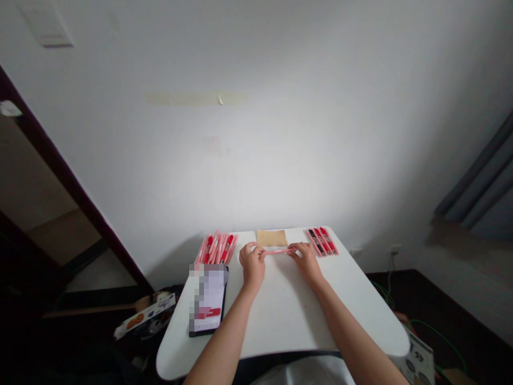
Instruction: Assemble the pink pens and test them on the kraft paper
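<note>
A pink pen (279,251) is held level just above the far middle of the white counter (280,315), gripped at its two ends. Its left end is pinched by the fingers of the left hand (252,264), and its right end is clasped by the right hand (308,262), so both hands are closed on the one pen with its shaft stretched between them. Whether the pen is touching the counter cannot be told. Just beyond the pen, a tan sheet (271,237) is laid flat against the back edge of the counter. To the left of it, a loose heap of pink and red pens (217,248) is spread near the far left corner. To the right of the sheet, a short row of red and dark pens (321,241) is set side by side, near the right hand. A dark tablet (208,302) is placed along the left edge of the counter, beside the left forearm, with its screen blurred. A printed box (144,316) is seen on the floor below the left edge. A pale wall (256,133) is seen behind the counter.
</note>
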`<state>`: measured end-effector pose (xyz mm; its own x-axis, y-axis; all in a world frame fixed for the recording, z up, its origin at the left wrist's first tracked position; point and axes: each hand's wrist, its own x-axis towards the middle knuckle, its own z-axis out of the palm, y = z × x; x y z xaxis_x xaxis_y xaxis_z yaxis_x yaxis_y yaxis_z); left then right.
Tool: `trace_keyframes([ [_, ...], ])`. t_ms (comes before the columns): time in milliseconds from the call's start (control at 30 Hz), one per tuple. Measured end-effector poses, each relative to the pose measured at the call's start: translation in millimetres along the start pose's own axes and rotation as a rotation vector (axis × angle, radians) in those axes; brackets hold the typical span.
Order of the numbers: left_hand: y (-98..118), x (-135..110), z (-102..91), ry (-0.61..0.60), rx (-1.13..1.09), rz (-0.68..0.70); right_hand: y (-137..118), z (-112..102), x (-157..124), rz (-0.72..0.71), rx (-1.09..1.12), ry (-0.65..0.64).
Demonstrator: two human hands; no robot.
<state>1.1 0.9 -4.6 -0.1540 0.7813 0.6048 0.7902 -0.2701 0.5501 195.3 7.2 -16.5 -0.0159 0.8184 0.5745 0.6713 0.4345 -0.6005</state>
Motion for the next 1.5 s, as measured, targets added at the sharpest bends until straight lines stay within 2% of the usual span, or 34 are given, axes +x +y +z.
trace_keyframes([
  [267,1.3,-0.2,-1.1,0.003,-0.021,0.013,4.6,3.2,0.1,0.020,-0.030,0.003],
  [533,0.2,-0.8,0.2,0.003,0.003,0.009,0.3,0.0,-0.1,-0.011,0.048,0.031],
  [733,0.7,-0.9,1.3,-0.020,-0.014,-0.019,-4.4,-3.3,0.4,-0.039,0.036,0.001],
  [1033,0.1,0.7,0.2,-0.009,-0.008,0.024,0.9,1.2,0.1,-0.021,0.029,-0.012],
  [1500,1.3,-1.1,-0.3,-0.061,0.073,-0.014,-0.7,-2.1,1.8,-0.048,0.077,0.069],
])
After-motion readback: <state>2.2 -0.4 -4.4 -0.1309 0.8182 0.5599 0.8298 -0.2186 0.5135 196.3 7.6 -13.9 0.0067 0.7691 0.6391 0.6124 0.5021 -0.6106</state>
